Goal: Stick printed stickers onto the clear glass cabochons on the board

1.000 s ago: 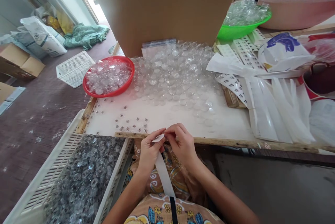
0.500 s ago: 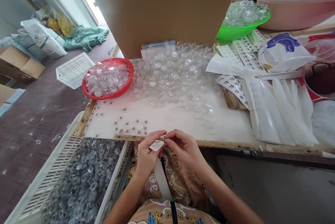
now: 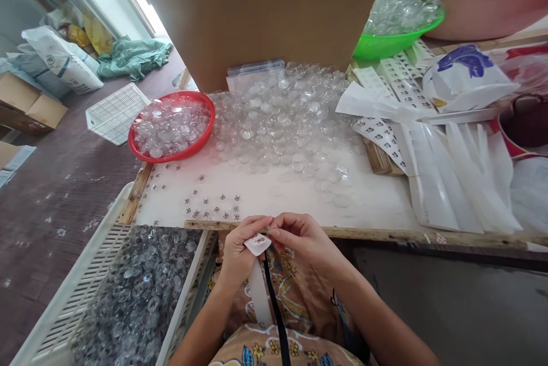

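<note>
My left hand (image 3: 237, 249) is closed on a white sticker strip (image 3: 257, 244). A small dark print shows on its upper end, and a pale length hangs down over my patterned apron (image 3: 291, 292). My right hand (image 3: 306, 240) meets the left at the table's front edge, thumb and forefinger pinched together. Whatever sits between those fingertips is too small and hidden to make out. Beyond my hands, a heap of clear round plastic pieces (image 3: 282, 120) covers the back of the white table (image 3: 377, 203). Several small dark prints (image 3: 222, 197) dot its left front.
A red bowl (image 3: 209, 126) of clear pieces stands at the table's left. Below is a white crate (image 3: 64, 312) filled with clear pieces. A big cardboard box (image 3: 265, 12) rises behind. On the right lie white backing strips (image 3: 432, 189), printed sticker sheets (image 3: 381, 137) and a green bowl (image 3: 381, 46).
The strip's end in my left hand has tilted, so its dark print now faces up more plainly. My hands stay together in nearly the same place. The view has shifted slightly.
</note>
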The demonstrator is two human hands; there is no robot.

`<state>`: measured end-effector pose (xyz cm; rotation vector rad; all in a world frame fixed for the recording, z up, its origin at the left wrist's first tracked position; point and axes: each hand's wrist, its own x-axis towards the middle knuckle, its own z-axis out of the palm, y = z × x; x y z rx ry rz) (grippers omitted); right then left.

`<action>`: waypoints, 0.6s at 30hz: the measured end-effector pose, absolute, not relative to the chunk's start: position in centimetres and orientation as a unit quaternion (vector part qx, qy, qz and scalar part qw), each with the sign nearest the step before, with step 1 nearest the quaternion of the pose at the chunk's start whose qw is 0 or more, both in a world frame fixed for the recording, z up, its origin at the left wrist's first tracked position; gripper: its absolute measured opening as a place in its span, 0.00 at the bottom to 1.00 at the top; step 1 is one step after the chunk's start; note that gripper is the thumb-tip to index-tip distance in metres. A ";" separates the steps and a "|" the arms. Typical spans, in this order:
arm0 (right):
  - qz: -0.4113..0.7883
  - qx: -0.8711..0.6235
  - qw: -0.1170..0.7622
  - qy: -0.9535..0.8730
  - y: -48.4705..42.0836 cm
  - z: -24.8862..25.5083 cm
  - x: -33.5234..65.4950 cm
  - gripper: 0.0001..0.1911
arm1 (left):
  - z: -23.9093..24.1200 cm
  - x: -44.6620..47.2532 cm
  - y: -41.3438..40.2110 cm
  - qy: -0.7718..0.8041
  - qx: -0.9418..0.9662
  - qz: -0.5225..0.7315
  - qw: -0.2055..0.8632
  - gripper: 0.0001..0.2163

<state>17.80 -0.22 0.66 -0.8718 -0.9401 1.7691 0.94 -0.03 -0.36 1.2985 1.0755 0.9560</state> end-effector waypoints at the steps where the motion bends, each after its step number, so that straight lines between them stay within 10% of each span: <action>1: 0.721 -0.351 0.461 -0.381 -0.2 0.6 17.8 0.18 | -0.4 0.9 0.0 0.457 0.551 0.405 0.568 0.13; 18: 0.757 -0.308 0.467 -0.337 -0.3 0.1 18.2 0.15 | 0.1 0.9 -0.2 0.435 0.563 0.416 0.567 0.12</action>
